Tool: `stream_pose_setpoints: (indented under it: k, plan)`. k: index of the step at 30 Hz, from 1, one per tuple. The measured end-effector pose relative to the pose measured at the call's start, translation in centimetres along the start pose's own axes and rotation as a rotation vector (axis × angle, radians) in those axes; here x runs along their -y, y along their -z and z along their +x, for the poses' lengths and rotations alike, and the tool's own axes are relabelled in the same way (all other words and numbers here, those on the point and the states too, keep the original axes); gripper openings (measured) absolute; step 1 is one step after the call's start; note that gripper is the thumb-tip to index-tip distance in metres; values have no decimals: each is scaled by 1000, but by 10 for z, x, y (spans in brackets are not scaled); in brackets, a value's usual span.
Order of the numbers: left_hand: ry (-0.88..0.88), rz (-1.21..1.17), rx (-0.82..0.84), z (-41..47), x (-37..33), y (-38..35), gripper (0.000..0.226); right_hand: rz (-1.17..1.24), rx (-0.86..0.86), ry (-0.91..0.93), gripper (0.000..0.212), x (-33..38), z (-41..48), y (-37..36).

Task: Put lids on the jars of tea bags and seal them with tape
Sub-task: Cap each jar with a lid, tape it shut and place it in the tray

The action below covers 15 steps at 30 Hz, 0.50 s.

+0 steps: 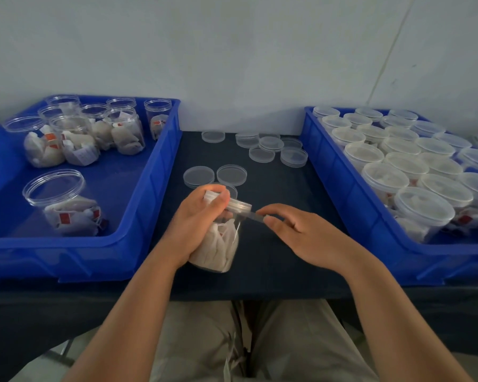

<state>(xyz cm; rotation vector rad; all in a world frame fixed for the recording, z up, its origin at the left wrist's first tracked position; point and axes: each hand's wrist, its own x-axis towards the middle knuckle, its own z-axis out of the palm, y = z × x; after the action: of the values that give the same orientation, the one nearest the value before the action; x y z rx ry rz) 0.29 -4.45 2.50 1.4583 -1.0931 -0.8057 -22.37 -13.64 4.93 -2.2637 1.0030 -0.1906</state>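
Over the near half of the mat (273, 175), our left hand (202, 216) curls round the tilted jar (218, 249), lid (239, 206) on; our right hand (301, 230), also over the mat, pinches tape (255, 215) stretched from the lid.

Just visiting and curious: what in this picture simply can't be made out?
All in the head view:
Where the tape strip meets the lid: the left hand covers that side of the jar.
Print on the tea bag tags: too small and blurred.
Whether the lidded jars in the right bin are taped: too small to tell, and the picture's right edge cuts the bin off.
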Motion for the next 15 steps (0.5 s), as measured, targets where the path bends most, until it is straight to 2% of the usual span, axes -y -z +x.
stream_pose_setpoints:
  k: [4, 6, 9, 11, 13, 15]
  plan:
    - [92, -210, 120, 6, 9, 4, 51, 28, -10, 27, 60, 3, 8, -6]
    - [112, -233, 134, 7, 13, 7, 52, 21, -15, 38, 58, 5, 12, -10]
    - [63, -64, 67, 9, 12, 9, 38, 18, -84, 55, 52, 7, 12, -17]
    - [-32, 87, -76, 9, 9, 9, 36, 29, -148, 41, 53, 8, 9, -23]
    - [-115, 173, -189, 6, 5, 7, 53, 27, -198, 19, 54, 12, 6, -28]
    - [-116, 312, -188, 0, 1, 0, 72, 14, -218, 21, 51, 15, 6, -31]
